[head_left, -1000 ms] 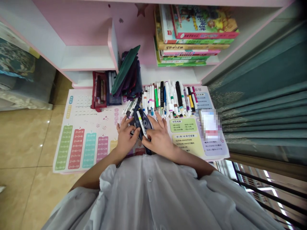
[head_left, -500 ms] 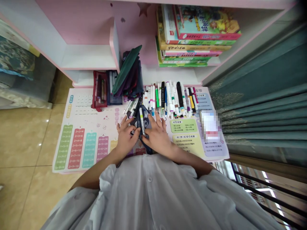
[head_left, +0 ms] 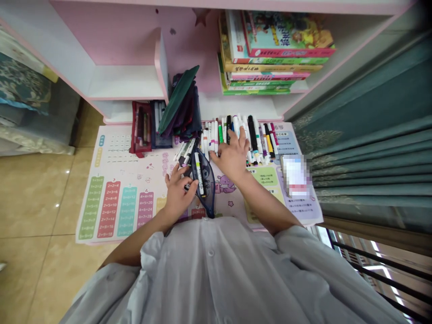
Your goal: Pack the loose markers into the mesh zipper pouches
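Observation:
A dark blue pencil case [head_left: 206, 184] lies open on a colourful printed mat [head_left: 114, 198], with a white marker [head_left: 199, 179] resting in its mouth. My left hand [head_left: 177, 191] grips the case's left edge, fingers curled. My right hand [head_left: 231, 155] reaches forward over a row of markers [head_left: 253, 135] laid side by side on the mat. Its fingers are spread and rest on the pens; whether one is pinched is hidden.
A pink and white shelf unit [head_left: 124, 81] stands behind the mat, with stacked books [head_left: 270, 49] on the right. Dark pouches [head_left: 180, 108] and a red case [head_left: 140, 128] sit at its foot. A small box [head_left: 295, 175] lies right. Green curtains [head_left: 371, 148] hang on the right.
My right hand has let go of the white marker, leaving it in the case, and moved forward and right onto the row of markers. The left hand has stayed put.

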Motion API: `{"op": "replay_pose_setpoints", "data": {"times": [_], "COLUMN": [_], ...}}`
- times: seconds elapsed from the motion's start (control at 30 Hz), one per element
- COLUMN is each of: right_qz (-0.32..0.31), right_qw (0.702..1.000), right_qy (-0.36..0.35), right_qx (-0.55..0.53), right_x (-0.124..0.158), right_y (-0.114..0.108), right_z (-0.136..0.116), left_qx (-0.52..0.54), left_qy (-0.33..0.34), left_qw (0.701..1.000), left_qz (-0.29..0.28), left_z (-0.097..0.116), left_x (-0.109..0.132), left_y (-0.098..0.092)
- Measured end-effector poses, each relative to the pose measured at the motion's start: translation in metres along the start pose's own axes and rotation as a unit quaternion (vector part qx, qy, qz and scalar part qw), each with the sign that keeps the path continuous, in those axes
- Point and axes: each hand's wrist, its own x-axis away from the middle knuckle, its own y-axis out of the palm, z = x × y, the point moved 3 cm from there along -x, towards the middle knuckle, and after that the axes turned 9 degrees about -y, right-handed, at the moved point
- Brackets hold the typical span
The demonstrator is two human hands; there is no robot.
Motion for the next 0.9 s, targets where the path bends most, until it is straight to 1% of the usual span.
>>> {"op": "replay_pose_setpoints", "data": {"times": [0.07,0.17,0.3,0.43,0.53,0.63,0.7,0.8,0.9], "right_qz": [-0.018,-0.033,-0.036,-0.046,-0.057,-0.05,-0.03,0.014,0.044], "right_qw": [1.0,0.999,0.999,0.999,0.998,0.999,0.999,1.0,0.996], "right_qy": [0.01,0.009,-0.003,-0.002,-0.009,-0.011,-0.008,-0.022,-0.061], "right_qx": [0.02,0.031,0.019,0.022,0.029,0.02,0.014,-0.007,-0.057], "right_x": [-0.011,-0.02,-0.022,-0.025,-0.026,-0.02,-0.01,0.013,0.041], "right_y": [0.008,0.016,0.022,0.027,0.026,0.016,0.004,-0.018,-0.037], "right_z": [0.004,0.005,0.005,0.005,0.003,-0.001,-0.003,-0.006,-0.012], "left_qx": [-0.001,-0.002,-0.003,-0.003,-0.002,-0.001,-0.001,-0.005,-0.003], "left_qy": [0.0,-0.005,-0.011,-0.003,-0.002,-0.008,-0.008,-0.008,-0.01], "left_qw": [1.0,1.0,1.0,1.0,1.0,1.0,1.0,1.0,1.0], "left_qz": [-0.003,-0.006,-0.01,-0.007,-0.006,-0.006,-0.007,-0.009,-0.009], "left_z": [0.001,0.002,0.001,-0.001,-0.001,-0.001,0.0,0.001,0.001], "left_x": [0.0,0.0,0.001,0.001,0.001,0.0,0.0,0.0,0.0], "left_y": [-0.001,-0.002,-0.003,-0.003,-0.002,-0.002,-0.002,-0.002,-0.002]}}
